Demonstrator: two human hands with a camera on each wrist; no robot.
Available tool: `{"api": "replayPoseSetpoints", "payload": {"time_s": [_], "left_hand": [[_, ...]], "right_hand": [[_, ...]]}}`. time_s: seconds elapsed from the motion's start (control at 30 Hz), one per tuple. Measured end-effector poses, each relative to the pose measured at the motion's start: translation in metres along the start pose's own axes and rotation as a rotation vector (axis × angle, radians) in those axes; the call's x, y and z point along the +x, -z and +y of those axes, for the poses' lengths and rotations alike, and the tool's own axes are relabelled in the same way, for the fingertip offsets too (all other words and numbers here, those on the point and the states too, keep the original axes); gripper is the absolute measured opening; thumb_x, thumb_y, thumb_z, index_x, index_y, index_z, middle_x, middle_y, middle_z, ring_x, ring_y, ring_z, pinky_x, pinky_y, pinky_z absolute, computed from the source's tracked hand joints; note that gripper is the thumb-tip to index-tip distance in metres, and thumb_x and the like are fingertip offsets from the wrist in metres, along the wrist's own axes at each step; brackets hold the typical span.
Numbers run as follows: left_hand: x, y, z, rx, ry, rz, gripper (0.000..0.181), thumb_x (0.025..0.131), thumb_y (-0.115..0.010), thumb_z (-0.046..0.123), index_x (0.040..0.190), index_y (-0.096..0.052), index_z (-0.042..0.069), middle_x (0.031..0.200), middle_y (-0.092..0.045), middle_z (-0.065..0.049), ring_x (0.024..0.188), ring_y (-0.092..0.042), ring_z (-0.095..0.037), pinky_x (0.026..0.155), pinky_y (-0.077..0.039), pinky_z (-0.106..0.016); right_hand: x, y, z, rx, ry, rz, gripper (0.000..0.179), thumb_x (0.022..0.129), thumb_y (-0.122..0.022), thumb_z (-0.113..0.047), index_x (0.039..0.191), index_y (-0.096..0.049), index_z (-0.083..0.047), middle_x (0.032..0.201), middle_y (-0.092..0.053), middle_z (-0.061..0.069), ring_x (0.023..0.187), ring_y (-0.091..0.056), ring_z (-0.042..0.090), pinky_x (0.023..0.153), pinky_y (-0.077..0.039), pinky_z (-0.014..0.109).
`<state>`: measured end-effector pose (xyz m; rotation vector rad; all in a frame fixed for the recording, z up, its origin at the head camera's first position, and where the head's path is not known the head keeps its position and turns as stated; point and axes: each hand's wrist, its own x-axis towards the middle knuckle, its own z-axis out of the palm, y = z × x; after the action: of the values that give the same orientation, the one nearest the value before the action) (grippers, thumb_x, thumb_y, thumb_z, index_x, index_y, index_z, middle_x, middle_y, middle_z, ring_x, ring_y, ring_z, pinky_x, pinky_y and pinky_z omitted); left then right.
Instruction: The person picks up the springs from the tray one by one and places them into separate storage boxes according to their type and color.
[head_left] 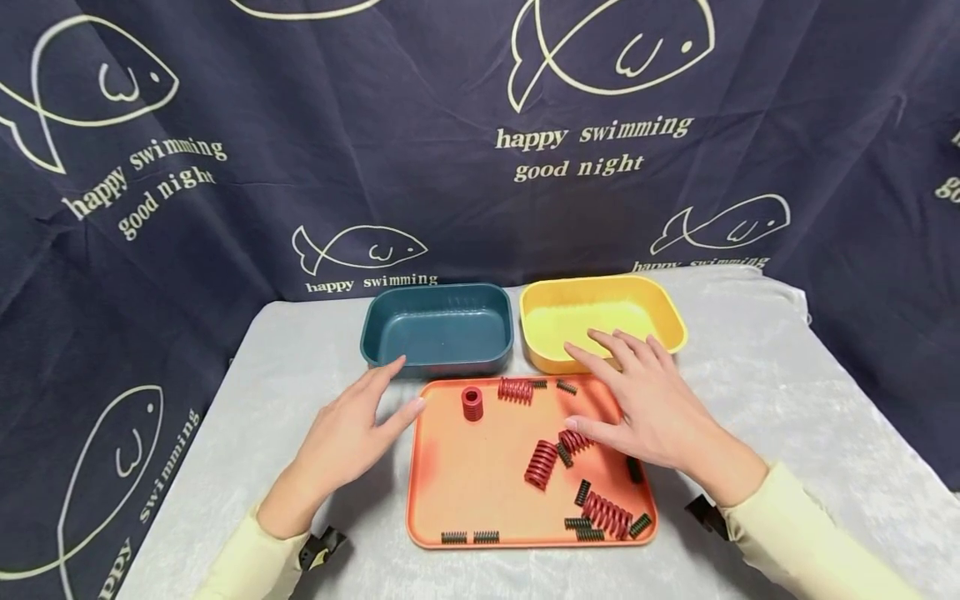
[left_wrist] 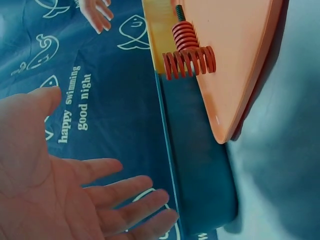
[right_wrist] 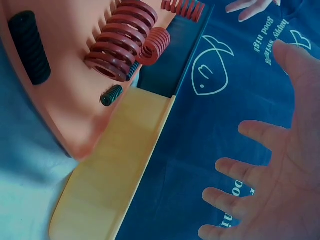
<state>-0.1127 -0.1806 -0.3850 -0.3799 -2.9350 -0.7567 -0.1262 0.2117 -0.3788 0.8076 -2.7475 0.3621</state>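
Red spring (head_left: 472,406) upright near far-left corner of tray (head_left: 468,475), rightward of nearer, empty left hand (head_left: 351,437); right hand (head_left: 658,408) also empty.

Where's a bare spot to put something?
On the orange tray, the left side is bare between the upright red spring and two dark springs by the near edge. The blue tub looks bare inside. The tray's near right corner is crowded: a long red spring among little dark springs.

Curtained-off work area; room type indeterminate; pale cloth (head_left: 780,367) over a flat surface; navy fabric (head_left: 450,108), printed with fish outlines (head_left: 360,247) and "happy swimming good night", hung behind and at both sides.
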Motion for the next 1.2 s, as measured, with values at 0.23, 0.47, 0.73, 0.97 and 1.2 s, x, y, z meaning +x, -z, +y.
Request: {"api": "replayPoseSetpoints", "payload": {"time_s": [0.23, 0.47, 0.73, 0.97, 1.2], "left_hand": [[-0.002, -0.003, -0.007, -0.171, 0.142, -0.134, 0.078, 0.098, -0.055, 0.066, 0.154, -0.048, 0.013, 0.141, -0.061, -0.008, 0.116, -0.066, -0.026, 0.097, -0.049, -0.052], [-0.002, -0.020, -0.025, -0.557, 0.241, -0.302, 0.062, 0.102, -0.066, 0.030, 0.148, -0.044, -0.006, 0.137, -0.058, -0.022, 0.103, -0.069, -0.027, 0.083, -0.057, -0.041], [-0.007, -0.039, -0.034, -0.832, 0.267, -0.403, 0.059, 0.098, -0.068, 0.005, 0.145, -0.038, -0.015, 0.132, -0.051, -0.029, 0.094, -0.069, -0.028, 0.075, -0.061, -0.044], [-0.010, -0.048, -0.029, -0.773, 0.278, -0.334, 0.055, 0.092, -0.071, -0.005, 0.142, -0.047, -0.011, 0.121, -0.056, -0.023, 0.080, -0.067, -0.022, 0.063, -0.061, -0.041], [-0.010, -0.053, -0.019, -0.677, 0.331, -0.272, 0.055, 0.088, -0.072, -0.010, 0.139, -0.050, -0.008, 0.116, -0.057, -0.017, 0.070, -0.064, -0.021, 0.057, -0.059, -0.039]], "right_hand": [[-0.003, -0.003, -0.002, -0.012, 0.013, -0.001, 0.091, 0.083, -0.064, -0.079, 0.157, -0.046, -0.028, 0.157, -0.039, 0.013, 0.142, -0.033, 0.045, 0.114, -0.017, 0.067], [-0.005, -0.003, -0.004, -0.017, 0.008, -0.014, 0.091, 0.083, -0.062, -0.080, 0.157, -0.045, -0.029, 0.157, -0.038, 0.012, 0.142, -0.032, 0.044, 0.114, -0.017, 0.068], [-0.005, -0.005, -0.005, -0.016, -0.002, -0.022, 0.092, 0.083, -0.062, -0.080, 0.157, -0.045, -0.029, 0.158, -0.038, 0.012, 0.142, -0.032, 0.044, 0.113, -0.017, 0.068], [-0.005, -0.008, -0.005, -0.002, -0.010, -0.035, 0.092, 0.083, -0.063, -0.080, 0.158, -0.045, -0.029, 0.158, -0.037, 0.012, 0.142, -0.032, 0.044, 0.112, -0.021, 0.066], [-0.007, -0.012, -0.007, 0.013, -0.017, -0.063, 0.092, 0.083, -0.062, -0.081, 0.157, -0.045, -0.029, 0.159, -0.037, 0.012, 0.142, -0.033, 0.044, 0.112, -0.021, 0.067]]}}
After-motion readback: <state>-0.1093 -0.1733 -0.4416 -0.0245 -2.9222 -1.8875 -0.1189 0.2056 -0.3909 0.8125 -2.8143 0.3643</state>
